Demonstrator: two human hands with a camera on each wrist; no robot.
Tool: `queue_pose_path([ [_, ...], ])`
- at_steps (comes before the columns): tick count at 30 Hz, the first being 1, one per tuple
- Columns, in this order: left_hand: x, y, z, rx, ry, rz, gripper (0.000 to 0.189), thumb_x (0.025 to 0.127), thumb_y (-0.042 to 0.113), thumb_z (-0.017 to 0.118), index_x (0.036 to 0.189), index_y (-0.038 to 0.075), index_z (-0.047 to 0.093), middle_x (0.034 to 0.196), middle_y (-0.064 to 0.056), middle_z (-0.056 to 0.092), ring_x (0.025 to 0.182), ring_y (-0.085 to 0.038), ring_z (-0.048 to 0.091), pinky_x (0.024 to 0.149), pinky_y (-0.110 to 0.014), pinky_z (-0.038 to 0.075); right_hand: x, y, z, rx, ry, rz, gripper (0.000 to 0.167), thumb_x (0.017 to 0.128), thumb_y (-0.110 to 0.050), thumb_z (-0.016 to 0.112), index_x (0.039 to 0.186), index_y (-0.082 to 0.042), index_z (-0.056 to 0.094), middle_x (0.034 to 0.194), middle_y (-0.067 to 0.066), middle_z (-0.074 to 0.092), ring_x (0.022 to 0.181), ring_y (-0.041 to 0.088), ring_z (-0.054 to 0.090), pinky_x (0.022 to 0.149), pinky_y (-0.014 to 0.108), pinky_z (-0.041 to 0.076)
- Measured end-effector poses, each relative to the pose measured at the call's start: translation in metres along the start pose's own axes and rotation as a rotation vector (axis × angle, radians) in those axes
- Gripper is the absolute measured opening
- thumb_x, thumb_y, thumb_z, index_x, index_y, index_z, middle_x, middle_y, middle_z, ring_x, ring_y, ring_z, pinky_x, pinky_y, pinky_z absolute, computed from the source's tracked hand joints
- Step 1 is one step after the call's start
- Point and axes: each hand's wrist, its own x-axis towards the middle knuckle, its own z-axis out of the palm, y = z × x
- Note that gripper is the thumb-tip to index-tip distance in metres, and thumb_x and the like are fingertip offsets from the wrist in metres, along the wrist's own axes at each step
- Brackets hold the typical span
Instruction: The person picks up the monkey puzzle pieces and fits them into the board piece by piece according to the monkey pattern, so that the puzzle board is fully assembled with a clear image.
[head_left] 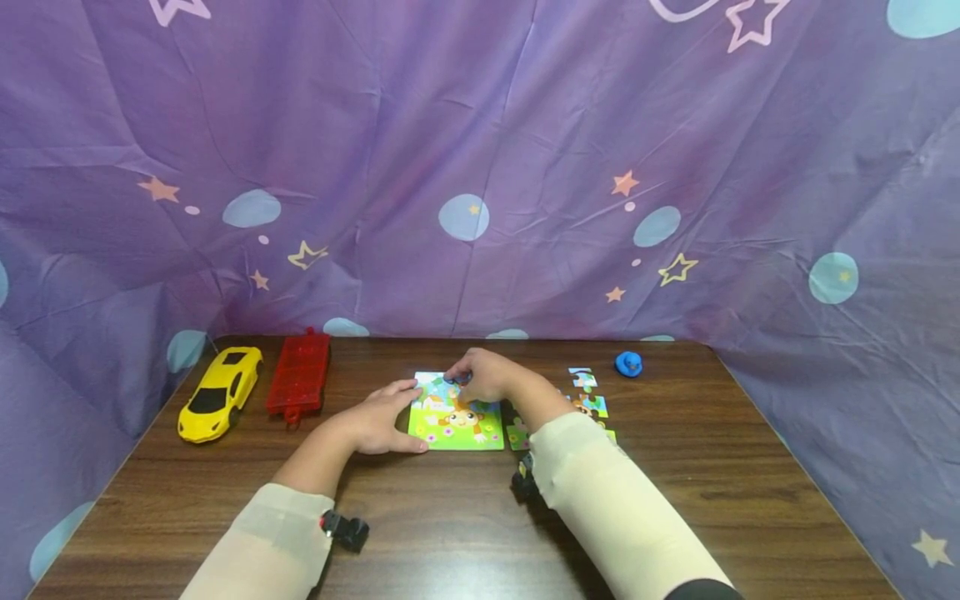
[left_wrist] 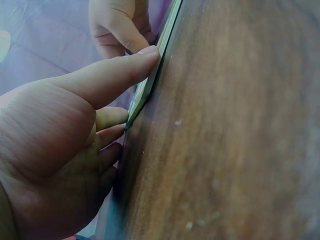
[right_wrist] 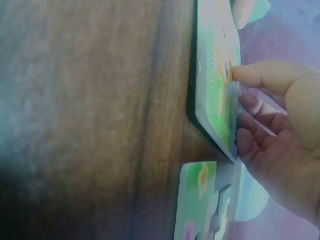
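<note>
Head view shows a puzzle (head_left: 450,435) flat on the brown table (head_left: 427,517), near the middle of its far half, with a monkey on a green ground. The left hand (head_left: 375,423) is spread wide, its fingers along the puzzle's left edge and its thumb at the near-left corner. The right hand (head_left: 486,377) reaches over the far part of the puzzle with bent fingers; whether it pinches a piece, I cannot tell. Loose pieces (head_left: 592,406) lie just right of the puzzle, partly behind the right forearm. Beyond them sits a blue duck (head_left: 628,364); far left are a yellow car (head_left: 221,394) and, beside it, a red tray (head_left: 300,377). A purple curtain (head_left: 390,167) hangs behind. Left wrist view has the left thumb stretched out to the puzzle's edge, the fingers nearly straight beside it. Right wrist view has the right thumb touching the puzzle's top, the other fingers curled close by; what they hold is hidden. One green piece lies near the puzzle, apart from it.
</note>
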Motion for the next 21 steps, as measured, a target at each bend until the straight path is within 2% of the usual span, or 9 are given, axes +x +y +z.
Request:
queue_pose_path([
  [6, 0.0, 0.001, -0.001, 0.001, 0.002, -0.003, 0.103, 0.087, 0.053, 0.085, 0.167, 0.011, 0.036, 0.179, -0.008, 0.023, 0.165, -0.041, 0.022, 0.131, -0.066, 0.026, 0.001, 0.003, 0.001, -0.006, 0.017, -0.011, 0.041, 0.093, -0.024, 0.083, 0.134, -0.025, 0.077, 0.132, 0.002, 0.064, 0.12, 0.023, 0.062, 0.116, 0.047, 0.049],
  [14, -0.001, 0.001, -0.001, 0.004, -0.001, -0.01, 0.101, 0.087, 0.052, 0.085, 0.168, 0.014, 0.037, 0.179, -0.008, 0.022, 0.165, -0.041, 0.021, 0.13, -0.067, 0.026, 0.0, 0.004, 0.002, 0.003, 0.031, -0.016, 0.039, 0.094, -0.025, 0.083, 0.133, -0.024, 0.077, 0.136, 0.003, 0.064, 0.126, 0.026, 0.062, 0.119, 0.05, 0.047],
  [17, -0.001, 0.001, 0.0, 0.012, 0.003, -0.002, 0.101, 0.087, 0.052, 0.085, 0.167, 0.013, 0.038, 0.179, -0.009, 0.023, 0.165, -0.041, 0.022, 0.13, -0.066, 0.027, -0.005, 0.003, 0.0, 0.001, 0.055, -0.031, 0.04, 0.094, -0.029, 0.084, 0.133, -0.023, 0.077, 0.136, 0.003, 0.065, 0.124, 0.024, 0.063, 0.116, 0.048, 0.05],
  [21, 0.0, 0.001, 0.001, 0.017, 0.009, 0.001, 0.101, 0.087, 0.052, 0.085, 0.167, 0.013, 0.037, 0.179, -0.009, 0.023, 0.165, -0.041, 0.022, 0.13, -0.066, 0.027, -0.019, 0.007, -0.01, 0.022, 0.101, -0.078, 0.04, 0.097, -0.032, 0.08, 0.136, -0.02, 0.074, 0.133, 0.004, 0.066, 0.112, 0.02, 0.065, 0.104, 0.044, 0.056],
])
